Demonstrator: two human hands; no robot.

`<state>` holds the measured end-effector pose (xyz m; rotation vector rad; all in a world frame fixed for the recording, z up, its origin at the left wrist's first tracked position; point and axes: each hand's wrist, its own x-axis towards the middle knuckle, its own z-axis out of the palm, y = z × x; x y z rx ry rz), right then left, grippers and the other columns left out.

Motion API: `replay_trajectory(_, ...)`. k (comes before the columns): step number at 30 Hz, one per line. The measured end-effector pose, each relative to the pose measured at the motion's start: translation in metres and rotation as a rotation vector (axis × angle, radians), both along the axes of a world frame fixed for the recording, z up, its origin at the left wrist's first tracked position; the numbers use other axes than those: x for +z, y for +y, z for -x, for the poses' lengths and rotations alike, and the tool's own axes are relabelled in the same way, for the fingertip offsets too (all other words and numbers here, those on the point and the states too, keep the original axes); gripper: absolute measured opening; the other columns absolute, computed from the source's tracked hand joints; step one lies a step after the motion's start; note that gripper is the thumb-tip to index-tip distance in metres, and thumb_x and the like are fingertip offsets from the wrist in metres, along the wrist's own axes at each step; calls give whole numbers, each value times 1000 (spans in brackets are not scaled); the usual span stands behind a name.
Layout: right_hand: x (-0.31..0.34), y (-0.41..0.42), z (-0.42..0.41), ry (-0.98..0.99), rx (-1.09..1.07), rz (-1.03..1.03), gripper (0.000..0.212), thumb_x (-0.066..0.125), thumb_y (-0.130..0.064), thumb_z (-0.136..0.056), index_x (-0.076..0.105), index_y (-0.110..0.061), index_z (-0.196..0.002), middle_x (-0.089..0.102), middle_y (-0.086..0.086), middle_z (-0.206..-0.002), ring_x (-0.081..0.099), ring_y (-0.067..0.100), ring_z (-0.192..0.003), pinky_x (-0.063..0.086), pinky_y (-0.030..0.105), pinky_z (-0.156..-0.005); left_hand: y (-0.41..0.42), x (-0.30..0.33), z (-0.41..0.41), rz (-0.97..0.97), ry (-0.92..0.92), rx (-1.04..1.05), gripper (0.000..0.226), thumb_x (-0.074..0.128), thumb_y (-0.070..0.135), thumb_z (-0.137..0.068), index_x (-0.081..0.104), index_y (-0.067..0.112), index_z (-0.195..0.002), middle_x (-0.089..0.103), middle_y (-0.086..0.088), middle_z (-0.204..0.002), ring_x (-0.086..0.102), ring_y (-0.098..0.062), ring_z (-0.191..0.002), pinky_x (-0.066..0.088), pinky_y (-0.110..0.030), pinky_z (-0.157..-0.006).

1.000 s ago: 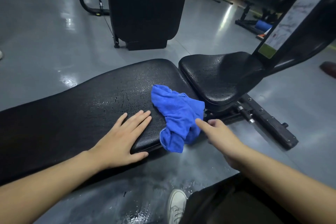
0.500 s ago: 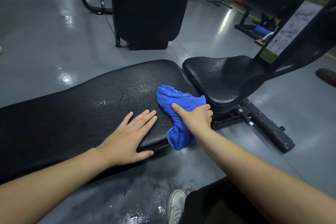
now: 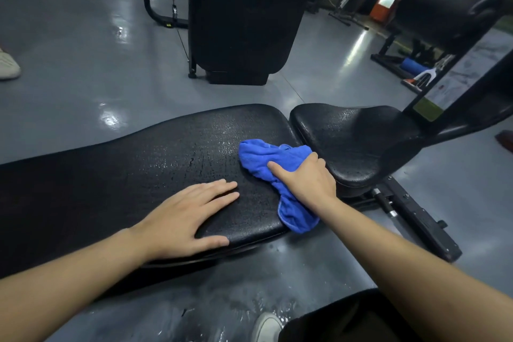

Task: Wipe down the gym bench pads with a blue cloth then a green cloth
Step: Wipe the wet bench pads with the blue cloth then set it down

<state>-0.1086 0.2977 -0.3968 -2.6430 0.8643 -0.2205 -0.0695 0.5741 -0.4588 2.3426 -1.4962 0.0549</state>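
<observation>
One right hand (image 3: 308,180) now gripping blue cloth (image 3: 266,158)

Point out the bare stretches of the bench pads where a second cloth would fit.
Free: the long pad beyond and left of the left hand, and the seat pad beyond the right hand. Crowded: the near end, where the blue cloth lies gripped.

Right hand (image 3: 308,180) on blue cloth (image 3: 261,155)

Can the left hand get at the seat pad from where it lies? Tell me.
Probably not directly: the left hand lies flat on the back pad, and the right hand gripping the blue cloth sits between it and the seat pad.
</observation>
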Motion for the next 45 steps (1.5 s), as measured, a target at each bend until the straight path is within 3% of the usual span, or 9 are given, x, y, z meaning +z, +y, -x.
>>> replay_trajectory(9, 2, -8, -49, 39, 71, 47, 109, 56, -87, -68, 44, -2, -135, 54, 18, -131, 56, 34, -119, 45, 41, -93, 3, 0, -6, 36, 23, 6, 72, 43, 73, -95, 29, 38, -156, 14, 19, -166, 11, -2, -153, 11, -25, -123)
replay_trajectory(23, 0, -23, -154, 74, 213, 79, 110, 45, -95, -58, 50, -16, -135, 53, 14, -126, 55, 30, -117, 48, 40, -92, 33, -6, -52, 14, 27, 137, 66, 41, 71, -96, 33, 41, -154, 17, 21, -164, 16, -4, -152, 23, -34, -122)
replay_trajectory(30, 8, -31, -199, 159, 358, 110, 91, 54, -85, -71, 52, -13, -126, 54, 8, -122, 57, 28, -103, 43, 38, -79, 43, -8, -66, 26, 29, 185, 68, 41, 71, -95, 33, 39, -154, 19, 22, -164, 16, -2, -152, 20, -29, -122)
replay_trajectory(34, 15, -32, -212, 211, 416, 53, 79, 57, -84, -69, 57, -18, -113, 62, -1, -109, 61, 23, -96, 49, 40, -83, 50, -10, -72, 21, 31, 192, 67, 41, 72, -95, 33, 40, -154, 18, 23, -164, 16, -2, -152, 18, -28, -121)
replay_trajectory(38, 21, -26, -223, 250, 466, 15, 90, 50, -93, -54, 62, -27, -114, 69, -8, -107, 63, 19, -98, 50, 42, -92, 62, -12, -80, 21, 34, 202, 66, 41, 72, -95, 32, 42, -154, 17, 23, -164, 17, -2, -152, 19, -28, -121)
replay_trajectory(45, 21, -12, -244, 298, 501, 63, 101, 42, -96, -50, 63, -25, -118, 68, -1, -114, 62, 25, -103, 49, 44, -96, 87, -15, -86, 1, 44, 254, 67, 39, 73, -95, 31, 43, -154, 15, 22, -164, 15, -2, -152, 15, -25, -121)
